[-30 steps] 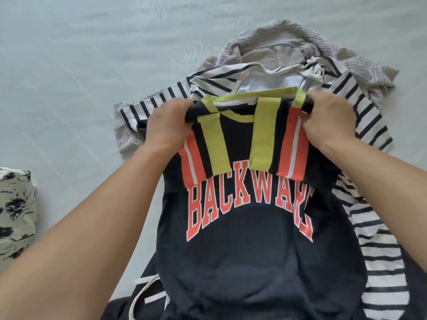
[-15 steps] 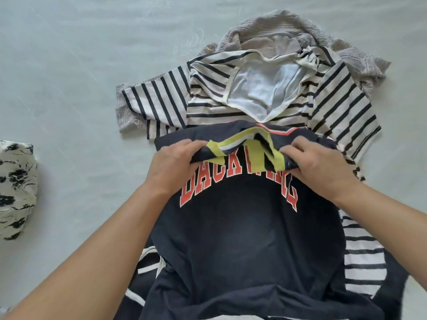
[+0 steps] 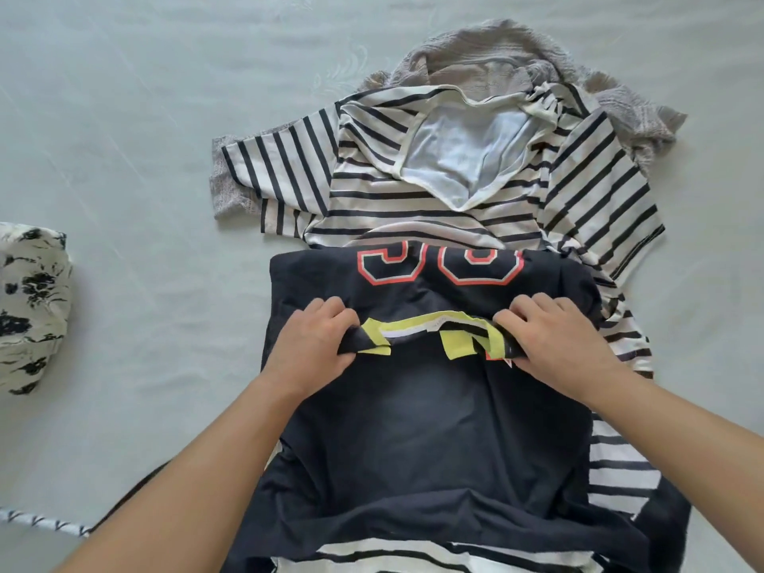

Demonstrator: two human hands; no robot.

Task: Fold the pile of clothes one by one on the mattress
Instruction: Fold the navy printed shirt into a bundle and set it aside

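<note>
Clothes in the pile lie on the pale mattress (image 3: 124,117), with a dark navy jersey (image 3: 434,428) on top, folded so that orange-outlined numerals show along its far fold. The left hand (image 3: 308,345) and right hand (image 3: 558,341) each have their grip pinched on the jersey's upper edge near the yellow-green neckband (image 3: 430,324), the left on the near-left end, the right on the right end. Under the jersey lies a black-and-white striped shirt (image 3: 413,188), spread open with its neck toward the far side, and beneath that a grey knitted garment (image 3: 475,60). A folded floral cloth (image 3: 29,308) rests well apart at the left edge.
</note>
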